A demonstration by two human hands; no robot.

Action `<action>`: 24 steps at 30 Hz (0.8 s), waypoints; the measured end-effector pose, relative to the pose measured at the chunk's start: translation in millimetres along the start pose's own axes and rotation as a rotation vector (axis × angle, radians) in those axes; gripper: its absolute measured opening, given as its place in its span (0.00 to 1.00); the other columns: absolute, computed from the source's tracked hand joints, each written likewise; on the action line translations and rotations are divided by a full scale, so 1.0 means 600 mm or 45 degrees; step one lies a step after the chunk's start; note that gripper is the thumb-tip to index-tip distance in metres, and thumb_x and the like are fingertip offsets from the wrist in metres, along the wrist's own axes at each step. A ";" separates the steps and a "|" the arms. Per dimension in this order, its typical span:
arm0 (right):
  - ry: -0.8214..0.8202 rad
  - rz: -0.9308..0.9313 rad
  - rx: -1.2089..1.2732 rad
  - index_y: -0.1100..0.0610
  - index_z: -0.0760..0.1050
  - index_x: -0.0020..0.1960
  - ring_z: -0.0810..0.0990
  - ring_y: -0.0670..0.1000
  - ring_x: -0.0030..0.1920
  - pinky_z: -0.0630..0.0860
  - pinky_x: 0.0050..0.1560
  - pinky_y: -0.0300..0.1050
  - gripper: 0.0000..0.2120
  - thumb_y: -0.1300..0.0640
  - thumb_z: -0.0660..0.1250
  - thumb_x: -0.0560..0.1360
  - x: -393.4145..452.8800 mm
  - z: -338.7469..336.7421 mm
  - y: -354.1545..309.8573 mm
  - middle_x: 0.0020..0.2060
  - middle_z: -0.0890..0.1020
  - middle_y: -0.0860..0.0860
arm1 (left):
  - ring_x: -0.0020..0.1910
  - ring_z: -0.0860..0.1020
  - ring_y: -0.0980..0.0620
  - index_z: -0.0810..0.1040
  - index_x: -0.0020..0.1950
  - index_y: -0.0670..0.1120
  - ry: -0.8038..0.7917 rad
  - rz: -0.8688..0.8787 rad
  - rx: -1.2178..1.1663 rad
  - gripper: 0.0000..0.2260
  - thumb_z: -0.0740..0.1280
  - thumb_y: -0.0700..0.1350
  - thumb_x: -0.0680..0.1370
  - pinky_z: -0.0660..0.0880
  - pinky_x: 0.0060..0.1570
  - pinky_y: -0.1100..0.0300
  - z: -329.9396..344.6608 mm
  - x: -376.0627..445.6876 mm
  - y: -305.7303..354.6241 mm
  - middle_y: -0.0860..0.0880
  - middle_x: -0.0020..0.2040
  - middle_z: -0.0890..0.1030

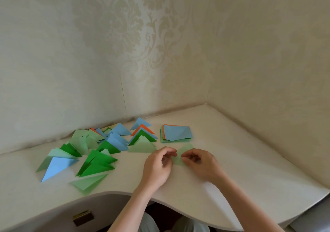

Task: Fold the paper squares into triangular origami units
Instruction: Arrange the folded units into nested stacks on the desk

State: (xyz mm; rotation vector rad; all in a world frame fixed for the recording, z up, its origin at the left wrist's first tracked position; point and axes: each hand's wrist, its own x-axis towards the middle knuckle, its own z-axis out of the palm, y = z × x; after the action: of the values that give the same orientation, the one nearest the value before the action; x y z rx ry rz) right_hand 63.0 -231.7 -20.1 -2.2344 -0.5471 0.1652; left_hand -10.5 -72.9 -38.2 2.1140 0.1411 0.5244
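- A pale green paper piece [180, 155] lies on the white table [241, 160], at about 5 o'clock from the table's middle, between the person's two hands; its upper tip points to 12 o'clock and shows above the fingers.
- The left hand [159, 165] sits at 9 o'clock of the piece, fingers curled, thumb and forefinger pinching its left edge.
- The right hand [200, 162] sits at 3 o'clock of the piece, fingers curled, fingertips pinching its right edge; the two hands are close together with only the paper between them.
- At 12 o'clock from the hands rests a stack of paper squares [175, 133], blue on top, with orange and green edges showing beneath.
- At 10 o'clock from the hands stands a row of overlapping folded triangles [142, 137]: pale green nearest, then dark green, blue, orange and blue behind.
- Farther toward 9 o'clock spreads a loose scatter of folded triangles [96, 158] in blue, dark green and pale green, some overlapping.
- One pale green triangle [87, 183] lies alone near the table's front edge, at 8 o'clock from the hands.
- Patterned cream wallpaper [142, 44] covers the walls meeting in the corner behind the table.
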 end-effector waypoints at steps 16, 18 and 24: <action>0.048 -0.128 -0.033 0.48 0.74 0.39 0.71 0.39 0.32 0.67 0.36 0.30 0.07 0.55 0.66 0.76 -0.016 0.002 -0.002 0.33 0.77 0.44 | 0.50 0.76 0.59 0.80 0.48 0.52 0.051 0.080 0.118 0.12 0.68 0.36 0.73 0.72 0.53 0.64 0.005 -0.003 -0.004 0.63 0.46 0.78; 0.092 -0.153 0.013 0.48 0.76 0.40 0.73 0.39 0.34 0.67 0.36 0.29 0.06 0.56 0.68 0.74 -0.021 0.001 -0.003 0.34 0.78 0.44 | 0.49 0.77 0.59 0.80 0.45 0.52 0.038 0.068 0.102 0.11 0.68 0.36 0.73 0.74 0.52 0.62 0.006 -0.004 -0.005 0.60 0.44 0.79; 0.197 -0.328 -0.031 0.50 0.77 0.49 0.78 0.42 0.42 0.70 0.41 0.28 0.09 0.55 0.72 0.70 -0.034 -0.006 0.018 0.41 0.80 0.43 | 0.46 0.76 0.60 0.80 0.44 0.53 0.013 0.077 0.082 0.08 0.68 0.39 0.74 0.74 0.50 0.60 0.003 -0.005 -0.003 0.58 0.42 0.79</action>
State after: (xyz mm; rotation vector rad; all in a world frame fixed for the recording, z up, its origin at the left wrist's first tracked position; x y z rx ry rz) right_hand 49.6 -249.5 -27.1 -2.1543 -0.7475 -0.1465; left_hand -12.4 -74.4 -41.7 2.1844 0.1017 0.5732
